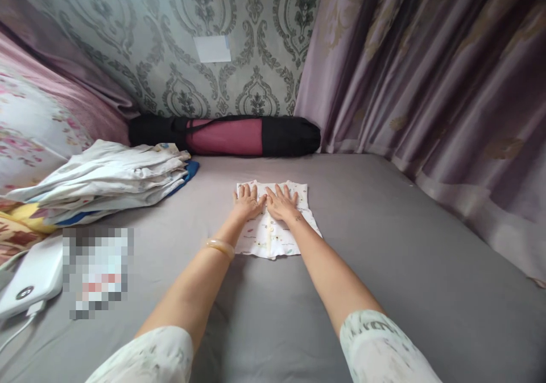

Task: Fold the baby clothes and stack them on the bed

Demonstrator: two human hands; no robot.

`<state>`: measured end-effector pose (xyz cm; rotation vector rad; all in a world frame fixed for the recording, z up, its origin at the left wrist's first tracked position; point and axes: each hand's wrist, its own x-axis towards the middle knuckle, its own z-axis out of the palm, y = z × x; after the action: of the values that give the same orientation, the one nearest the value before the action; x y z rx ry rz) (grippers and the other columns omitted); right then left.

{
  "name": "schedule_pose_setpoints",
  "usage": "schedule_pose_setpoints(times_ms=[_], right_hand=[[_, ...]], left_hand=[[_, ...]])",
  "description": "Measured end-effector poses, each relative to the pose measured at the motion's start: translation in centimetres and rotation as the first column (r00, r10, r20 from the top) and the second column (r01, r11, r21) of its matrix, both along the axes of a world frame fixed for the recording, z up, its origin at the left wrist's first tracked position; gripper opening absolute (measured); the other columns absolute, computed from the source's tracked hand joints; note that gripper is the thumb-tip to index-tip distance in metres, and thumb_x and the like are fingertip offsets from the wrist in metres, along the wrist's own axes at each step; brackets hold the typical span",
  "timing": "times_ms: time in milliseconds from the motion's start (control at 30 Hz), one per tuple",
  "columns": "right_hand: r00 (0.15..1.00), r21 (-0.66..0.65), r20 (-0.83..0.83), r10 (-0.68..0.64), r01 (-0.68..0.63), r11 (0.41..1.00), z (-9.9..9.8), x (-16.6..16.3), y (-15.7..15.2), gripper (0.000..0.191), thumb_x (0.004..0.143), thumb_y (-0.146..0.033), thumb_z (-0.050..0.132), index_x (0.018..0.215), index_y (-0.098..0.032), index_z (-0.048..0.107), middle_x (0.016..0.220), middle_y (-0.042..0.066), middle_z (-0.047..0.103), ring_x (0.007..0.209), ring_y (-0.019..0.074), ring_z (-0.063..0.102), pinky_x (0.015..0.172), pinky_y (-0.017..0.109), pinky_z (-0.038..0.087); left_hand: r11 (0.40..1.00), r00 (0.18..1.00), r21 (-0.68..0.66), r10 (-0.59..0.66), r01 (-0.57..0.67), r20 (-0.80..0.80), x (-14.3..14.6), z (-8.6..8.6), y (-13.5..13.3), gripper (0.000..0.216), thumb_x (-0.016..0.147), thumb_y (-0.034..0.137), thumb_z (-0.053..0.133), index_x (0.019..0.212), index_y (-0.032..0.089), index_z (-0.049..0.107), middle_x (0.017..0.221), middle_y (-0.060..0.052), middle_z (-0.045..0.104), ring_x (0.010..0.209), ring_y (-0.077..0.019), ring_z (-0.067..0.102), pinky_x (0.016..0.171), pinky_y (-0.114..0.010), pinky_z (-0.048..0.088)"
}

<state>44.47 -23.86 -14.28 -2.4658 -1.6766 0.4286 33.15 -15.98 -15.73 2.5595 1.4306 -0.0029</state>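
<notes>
A small white printed shirt (277, 243) with a buttoned front lies flat on the grey bed sheet (367, 246). My left hand (247, 202) presses on its upper left part, fingers spread and pointing away from me. Beside it, my right hand (281, 202) rests flat on the upper middle and right of the shirt, its fingers also spread. The two thumbs almost meet near the shirt's centre line. Parts of the fabric under both palms are hidden.
To the left is a pile of folded clothes (123, 172). Nearer me sit a white power bank (36, 278) with a cable and a blurred-out item (102, 275). A black and maroon roll bag (226, 136) lies along the wall. Purple curtains (409, 70) hang at the right.
</notes>
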Motion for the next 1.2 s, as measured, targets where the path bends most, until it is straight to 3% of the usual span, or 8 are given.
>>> schedule_pose_setpoints(times_ms=[133, 300, 400, 533, 867, 1200], right_hand=[[0.999, -0.028, -0.027, 0.023, -0.024, 0.999, 0.7, 0.4, 0.0, 0.056, 0.099, -0.042, 0.016, 0.154, -0.034, 0.025, 0.163, 0.002, 0.015, 0.149, 0.0315, 0.004, 0.114, 0.063, 0.004], [0.997, 0.032, -0.030, 0.073, -0.072, 0.997, 1.6, 2.4, 0.0, 0.057, 0.100, -0.047, 0.014, 0.154, -0.031, 0.025, 0.162, 0.006, 0.020, 0.148, 0.0294, 0.013, 0.116, 0.058, 0.004], [0.997, 0.114, 0.066, 0.038, -0.045, 0.992, 1.3, 4.1, -0.2, 0.058, 0.101, -0.047, 0.017, 0.154, -0.028, 0.027, 0.163, 0.007, 0.016, 0.149, 0.0303, 0.008, 0.116, 0.058, 0.002], [0.991, 0.076, 0.125, 0.047, -0.057, 0.996, 0.1, 5.6, -0.6, 0.058, 0.100, -0.050, 0.020, 0.153, -0.029, 0.030, 0.162, 0.007, 0.020, 0.149, 0.0308, 0.009, 0.116, 0.056, 0.005], [0.983, 0.099, 0.172, 0.061, -0.079, 0.992, -1.2, 5.7, -1.0, 0.058, 0.100, -0.050, 0.019, 0.153, -0.028, 0.030, 0.161, 0.008, 0.023, 0.147, 0.0315, 0.016, 0.115, 0.055, 0.008], [0.985, 0.122, 0.167, 0.046, -0.066, 0.990, -1.4, 5.7, -0.7, 0.058, 0.101, -0.048, 0.018, 0.153, -0.026, 0.031, 0.161, 0.007, 0.024, 0.147, 0.0302, 0.017, 0.116, 0.055, 0.007]], left_hand=[[0.998, 0.998, -0.033, -0.058, 0.057, -0.029, -0.4, 0.4, 0.7, 0.079, 0.093, 0.064, 0.013, 0.155, 0.015, 0.021, 0.161, -0.017, 0.016, 0.149, -0.0351, 0.011, 0.115, -0.062, 0.009], [0.992, 0.994, 0.077, -0.104, 0.103, 0.016, -0.6, 0.8, 1.5, 0.065, 0.097, 0.057, 0.016, 0.149, 0.020, 0.032, 0.151, -0.017, 0.039, 0.142, -0.0318, 0.032, 0.113, -0.063, 0.013], [0.970, 0.982, 0.169, -0.184, 0.176, 0.038, -0.6, 0.4, 1.8, 0.059, 0.099, 0.053, 0.020, 0.148, 0.022, 0.034, 0.154, -0.016, 0.035, 0.145, -0.0301, 0.026, 0.115, -0.060, 0.013], [0.936, 0.955, 0.201, -0.297, 0.287, 0.019, -0.7, -0.5, 2.1, 0.060, 0.099, 0.052, 0.022, 0.149, 0.020, 0.035, 0.156, -0.015, 0.033, 0.146, -0.0298, 0.023, 0.117, -0.055, 0.014], [0.945, 0.958, 0.162, -0.288, 0.285, -0.007, -1.0, -1.2, 2.5, 0.070, 0.098, 0.058, 0.016, 0.154, 0.019, 0.025, 0.159, -0.013, 0.026, 0.147, -0.0296, 0.022, 0.117, -0.052, 0.015], [0.932, 0.955, 0.228, -0.294, 0.280, 0.027, -0.9, -1.3, 2.3, 0.068, 0.098, 0.057, 0.020, 0.151, 0.016, 0.031, 0.156, -0.016, 0.032, 0.145, -0.0303, 0.027, 0.117, -0.053, 0.016]])
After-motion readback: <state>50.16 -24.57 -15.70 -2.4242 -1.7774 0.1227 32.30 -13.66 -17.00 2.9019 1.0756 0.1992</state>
